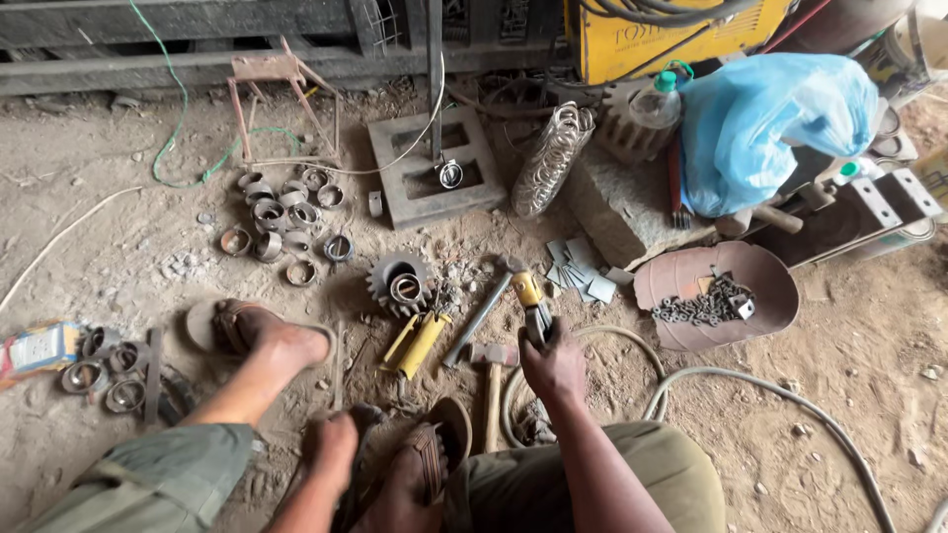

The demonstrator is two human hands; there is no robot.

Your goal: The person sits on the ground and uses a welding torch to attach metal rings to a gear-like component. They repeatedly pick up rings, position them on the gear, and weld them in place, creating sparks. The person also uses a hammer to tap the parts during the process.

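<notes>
My right hand [553, 367] is closed around the dark handle of a tool with a yellow head [529, 292], which points away from me over the dirt floor. A hammer [491, 380] lies just left of that hand, with a steel rod [477, 318] and a yellow tool [416, 342] beyond it. A toothed gear [398, 283] sits farther out. My left hand [332, 446] rests low between my two sandalled feet, with its fingers curled and nothing visible in it.
Several metal rings [286, 215] lie at the left, and a concrete block [434, 168] stands behind the gear. A rusty bowl [770, 286] of small metal parts is at the right, with a blue plastic bag [770, 123] and a yellow machine [671, 35] behind it. A hose [780, 395] curves past my right knee.
</notes>
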